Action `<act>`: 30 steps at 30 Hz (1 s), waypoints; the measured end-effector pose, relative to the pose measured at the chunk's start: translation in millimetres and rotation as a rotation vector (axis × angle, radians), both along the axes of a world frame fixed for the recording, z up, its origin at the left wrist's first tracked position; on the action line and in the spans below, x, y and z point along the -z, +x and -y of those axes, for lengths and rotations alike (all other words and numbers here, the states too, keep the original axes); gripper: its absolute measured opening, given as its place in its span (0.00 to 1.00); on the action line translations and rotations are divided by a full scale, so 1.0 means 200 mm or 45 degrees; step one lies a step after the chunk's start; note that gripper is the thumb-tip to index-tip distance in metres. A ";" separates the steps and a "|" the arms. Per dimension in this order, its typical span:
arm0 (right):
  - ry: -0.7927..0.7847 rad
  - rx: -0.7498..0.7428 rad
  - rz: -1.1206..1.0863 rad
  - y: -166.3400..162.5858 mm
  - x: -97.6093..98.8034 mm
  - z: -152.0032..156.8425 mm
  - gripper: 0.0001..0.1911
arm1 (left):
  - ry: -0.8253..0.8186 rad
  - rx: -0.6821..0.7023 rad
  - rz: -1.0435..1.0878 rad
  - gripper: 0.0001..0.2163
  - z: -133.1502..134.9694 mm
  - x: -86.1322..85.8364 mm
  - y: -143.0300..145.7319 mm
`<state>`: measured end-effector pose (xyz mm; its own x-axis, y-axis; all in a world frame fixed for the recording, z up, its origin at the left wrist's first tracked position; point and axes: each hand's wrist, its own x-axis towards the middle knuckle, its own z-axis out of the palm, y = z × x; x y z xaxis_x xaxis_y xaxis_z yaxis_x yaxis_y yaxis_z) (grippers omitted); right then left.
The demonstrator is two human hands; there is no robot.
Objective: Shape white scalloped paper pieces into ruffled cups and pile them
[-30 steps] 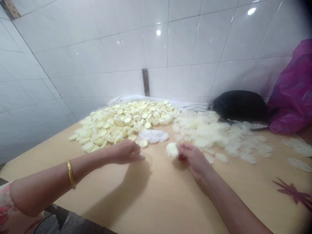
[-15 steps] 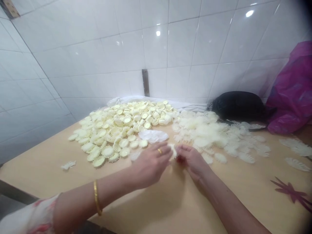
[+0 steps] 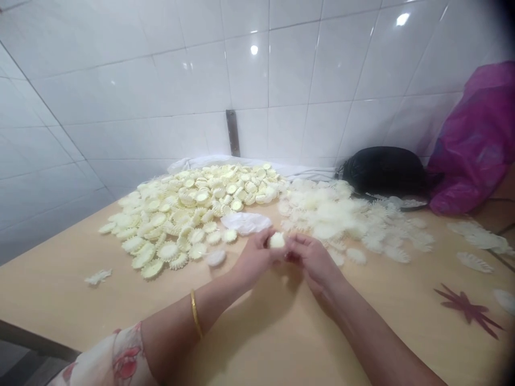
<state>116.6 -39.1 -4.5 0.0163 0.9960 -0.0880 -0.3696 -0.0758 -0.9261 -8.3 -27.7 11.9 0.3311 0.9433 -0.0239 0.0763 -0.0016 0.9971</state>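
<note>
Above the front of the table, my two hands meet around a small pale-yellow round piece (image 3: 277, 240). My left hand (image 3: 254, 254) is closed on its left side, with thumb and fingers at the edge. On the other side, the fingers of my right hand (image 3: 316, 260) pinch it; their tips are partly hidden. Just left of my left hand lies a white disc (image 3: 216, 258). Behind my hands rests a crumpled white cloth or paper (image 3: 246, 222). A large heap of pale-yellow discs with frilled edges (image 3: 193, 206) spreads beyond, to the left.
Thin, whitish scalloped pieces (image 3: 346, 217) are piled at the right. A black bag (image 3: 386, 170) and a purple plastic bag (image 3: 475, 139) stand behind them. A dark red petal-shaped cutout (image 3: 469, 308) lies at the right of the wooden table (image 3: 249, 343), against a tiled wall (image 3: 289, 69).
My left hand, earlier palm-down with its back showing over the piece, has turned and now grips its left side. The piece shows more fully. The view has shifted slightly right.
</note>
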 end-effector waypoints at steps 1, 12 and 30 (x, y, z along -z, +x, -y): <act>0.015 0.021 0.001 0.00 0.00 0.00 0.15 | -0.094 0.005 0.103 0.12 -0.01 0.01 0.02; 0.285 0.307 0.355 0.01 -0.03 0.00 0.15 | -0.096 -0.140 0.402 0.16 -0.06 0.05 0.15; 1.137 0.638 1.341 0.00 0.00 0.06 0.07 | -0.739 -0.093 0.879 0.07 -0.12 -0.01 0.04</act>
<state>117.1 -50.4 -3.9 0.0342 0.5829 0.8118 0.6769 0.5841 -0.4479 -0.7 -3.7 13.9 0.3882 0.8642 -0.3202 -0.5590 0.4970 0.6637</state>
